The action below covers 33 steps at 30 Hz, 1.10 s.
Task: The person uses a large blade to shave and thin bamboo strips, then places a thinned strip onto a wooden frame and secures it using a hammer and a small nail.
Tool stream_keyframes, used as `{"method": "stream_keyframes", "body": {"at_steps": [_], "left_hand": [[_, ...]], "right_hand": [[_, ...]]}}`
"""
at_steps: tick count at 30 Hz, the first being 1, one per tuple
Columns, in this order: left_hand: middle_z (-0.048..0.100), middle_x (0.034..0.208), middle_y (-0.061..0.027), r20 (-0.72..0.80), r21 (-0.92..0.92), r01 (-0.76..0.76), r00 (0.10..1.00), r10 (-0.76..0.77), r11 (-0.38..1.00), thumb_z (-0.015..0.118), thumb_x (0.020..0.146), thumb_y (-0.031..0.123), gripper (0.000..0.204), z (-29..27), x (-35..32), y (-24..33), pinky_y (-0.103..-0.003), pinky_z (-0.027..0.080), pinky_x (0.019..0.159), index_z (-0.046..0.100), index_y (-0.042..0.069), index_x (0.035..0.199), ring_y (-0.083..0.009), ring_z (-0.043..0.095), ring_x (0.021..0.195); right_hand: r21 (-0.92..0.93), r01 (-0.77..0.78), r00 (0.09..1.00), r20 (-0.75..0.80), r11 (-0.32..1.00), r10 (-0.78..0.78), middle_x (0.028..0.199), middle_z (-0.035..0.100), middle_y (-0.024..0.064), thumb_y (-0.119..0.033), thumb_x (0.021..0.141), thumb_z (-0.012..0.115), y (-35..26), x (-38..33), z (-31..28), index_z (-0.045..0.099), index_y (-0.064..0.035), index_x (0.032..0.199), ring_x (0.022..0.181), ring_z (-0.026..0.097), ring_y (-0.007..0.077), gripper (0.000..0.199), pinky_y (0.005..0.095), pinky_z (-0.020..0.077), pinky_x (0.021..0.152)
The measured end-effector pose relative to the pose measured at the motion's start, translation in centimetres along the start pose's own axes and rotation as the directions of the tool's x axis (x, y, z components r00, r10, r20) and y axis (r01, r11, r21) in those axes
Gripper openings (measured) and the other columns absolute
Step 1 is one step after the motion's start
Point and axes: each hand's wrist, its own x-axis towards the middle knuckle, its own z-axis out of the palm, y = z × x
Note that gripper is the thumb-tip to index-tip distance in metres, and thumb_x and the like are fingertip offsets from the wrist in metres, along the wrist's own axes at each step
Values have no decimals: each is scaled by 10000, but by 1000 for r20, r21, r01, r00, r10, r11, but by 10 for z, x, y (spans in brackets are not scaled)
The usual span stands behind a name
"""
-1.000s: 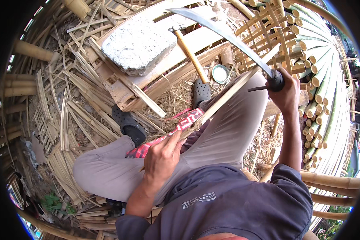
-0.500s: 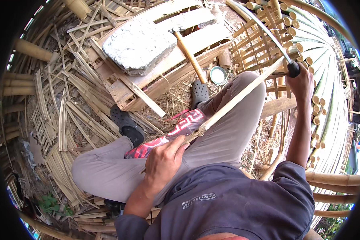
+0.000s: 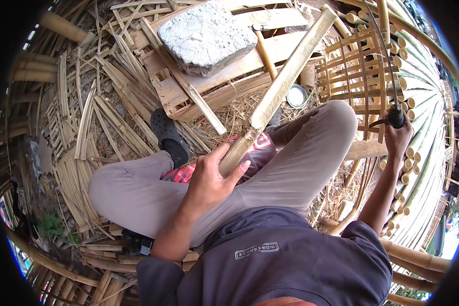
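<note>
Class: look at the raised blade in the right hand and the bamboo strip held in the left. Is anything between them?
Nothing visible: the right hand holds the blade raised beside the bamboo strip, over a woven frame.

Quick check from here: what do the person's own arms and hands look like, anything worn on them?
Both forearms are bare. The left hand and right hand have no gloves, and no rings, watch or bands show. The only sleeves are the short ones of a dark blue-grey T-shirt, ending above the elbows.
</note>
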Motion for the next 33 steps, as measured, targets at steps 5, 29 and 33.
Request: {"method": "stream_keyframes", "body": {"at_steps": [5, 29, 33], "left_hand": [[614, 671, -87, 18, 62, 3, 1000, -5, 998, 743, 914, 201, 290, 4, -1, -10, -322, 464, 543, 573, -34, 916, -119, 588, 576], [686, 866, -265, -95, 338, -53, 991, 90, 940, 688, 934, 173, 291, -2, -13, -10, -485, 528, 637, 619, -47, 1111, -440, 682, 800], [691, 860, -253, -73, 386, -84, 990, 121, 919, 692, 929, 170, 280, 1, -22, -4, -483, 524, 629, 628, -26, 1117, -427, 686, 764]], "right_hand": [[252, 251, 937, 181, 935, -300, 672, 685, 95, -151, 785, 764, -106, -35, 23, 680, -25, 902, 621, 705, 187, 191, 325, 524, 613], [204, 563, 701, 394, 800, -594, 763, 655, 105, -129, 574, 803, -183, -85, 51, 588, -92, 886, 714, 669, 353, 381, 450, 512, 612], [-34, 413, 874, 295, 910, -386, 679, 659, 137, -136, 761, 779, -146, -53, 46, 638, -111, 912, 634, 685, 336, 208, 439, 541, 604]]}}
